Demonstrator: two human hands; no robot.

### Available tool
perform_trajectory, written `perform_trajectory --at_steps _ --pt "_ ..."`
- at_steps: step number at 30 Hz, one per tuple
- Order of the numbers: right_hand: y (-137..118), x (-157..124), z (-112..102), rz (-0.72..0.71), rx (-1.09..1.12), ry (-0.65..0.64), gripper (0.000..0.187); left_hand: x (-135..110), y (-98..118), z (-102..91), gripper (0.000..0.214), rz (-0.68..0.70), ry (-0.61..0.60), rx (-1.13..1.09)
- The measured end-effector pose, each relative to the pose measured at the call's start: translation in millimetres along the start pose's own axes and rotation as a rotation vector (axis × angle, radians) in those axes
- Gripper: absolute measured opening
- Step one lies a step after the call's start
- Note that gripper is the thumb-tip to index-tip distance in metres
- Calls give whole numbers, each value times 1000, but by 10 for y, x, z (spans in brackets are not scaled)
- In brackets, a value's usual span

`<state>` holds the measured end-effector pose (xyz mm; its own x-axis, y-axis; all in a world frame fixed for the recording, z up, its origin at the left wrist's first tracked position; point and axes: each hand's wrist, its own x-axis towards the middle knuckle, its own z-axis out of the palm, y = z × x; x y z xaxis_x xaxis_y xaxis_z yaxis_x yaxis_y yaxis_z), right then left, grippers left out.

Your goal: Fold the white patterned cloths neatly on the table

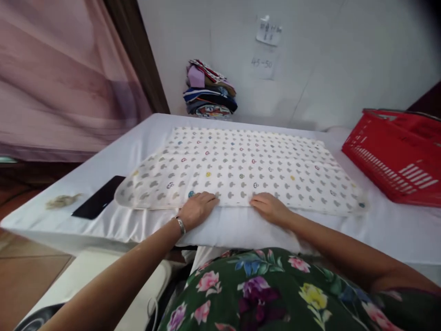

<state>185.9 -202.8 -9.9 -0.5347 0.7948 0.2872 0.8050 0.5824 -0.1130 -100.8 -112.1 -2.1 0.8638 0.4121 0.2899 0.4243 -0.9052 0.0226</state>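
A white cloth (234, 170) printed with small grey mushroom shapes and a few coloured ones lies spread over the table. At its near edge, left of the middle, my left hand (197, 209) has its fingers together on the hem; a silver bracelet (181, 226) circles that wrist. A short way to the right, my right hand (270, 208) pinches the same edge, thumb side toward the cloth. The undersides of both hands' fingertips are hidden. The cloth lies mostly flat, with a rounded near-left corner.
On the white-covered table (237, 230), a black phone (98, 197) and a bundle of beige string (63, 201) lie at the left. A red plastic basket (396, 156) stands at the right. Folded fabrics (211, 92) are stacked against the wall; a pink curtain (62, 73) hangs at left.
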Motion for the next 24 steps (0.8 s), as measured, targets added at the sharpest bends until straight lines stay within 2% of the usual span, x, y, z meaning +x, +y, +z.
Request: perform_trajectory --at_steps 3,6,13,18,24 --pt "197 -451 -150 137 7 36 27 167 132 64 22 59 3 -24" --pt "293 -695 -219 209 14 52 26 388 287 138 22 95 -9 -38" --pt "354 -732 -270 279 62 1 29 803 567 259 15 98 -64 -60" --pt "417 -768 -324 273 78 -2 28 856 615 261 18 90 -57 -64" --pt "550 -1096 -459 279 -7 56 27 920 663 272 22 138 11 -25"
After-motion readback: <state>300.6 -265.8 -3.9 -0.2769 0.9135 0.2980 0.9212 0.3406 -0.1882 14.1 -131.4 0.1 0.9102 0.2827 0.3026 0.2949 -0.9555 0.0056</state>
